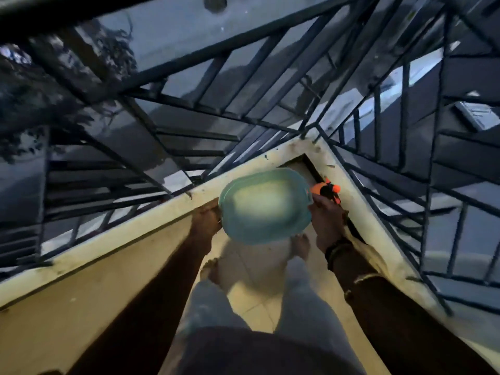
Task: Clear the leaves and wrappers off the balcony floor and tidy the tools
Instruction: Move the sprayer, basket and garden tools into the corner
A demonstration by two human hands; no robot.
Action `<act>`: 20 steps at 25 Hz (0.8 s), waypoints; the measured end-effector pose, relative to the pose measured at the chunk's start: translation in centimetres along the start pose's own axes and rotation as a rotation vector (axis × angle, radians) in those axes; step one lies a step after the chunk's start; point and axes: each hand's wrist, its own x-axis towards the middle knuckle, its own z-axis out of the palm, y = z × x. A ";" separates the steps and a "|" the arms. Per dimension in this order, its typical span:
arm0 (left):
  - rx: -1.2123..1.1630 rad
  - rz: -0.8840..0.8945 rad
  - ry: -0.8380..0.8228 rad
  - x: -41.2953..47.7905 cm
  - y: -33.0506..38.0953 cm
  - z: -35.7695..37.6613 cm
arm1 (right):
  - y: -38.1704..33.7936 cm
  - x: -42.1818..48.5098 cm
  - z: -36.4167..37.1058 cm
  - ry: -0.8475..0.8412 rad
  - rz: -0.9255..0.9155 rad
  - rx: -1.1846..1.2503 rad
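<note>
Balcony corner. My left hand point(207, 220) and right hand point(326, 220) grip the basin point(266, 205) rims, above the floor point(254, 307). Sprayer point(328, 190) sits beside the ledge point(113, 238). No litter visible; tools probably remain.

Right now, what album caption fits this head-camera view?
Left hand and right hand grip a teal basin in the balcony ledge corner, an orange tool just beyond.

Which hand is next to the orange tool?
The right hand, on the right rim of the teal basin; the orange-and-black tool sits just beyond it. The left hand grips the opposite rim, far from it.
</note>
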 end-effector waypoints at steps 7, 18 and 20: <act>-0.027 0.047 0.151 13.2 -11.3 9.9 | 5.1 15.3 0.7 -0.150 0.052 -0.087; 0.028 -0.048 0.256 41.2 -26.9 10.4 | 21.9 37.5 15.4 -0.276 0.240 -0.052; 0.024 -0.017 0.213 44.2 -27.4 9.7 | 22.6 39.6 17.2 -0.329 0.241 -0.030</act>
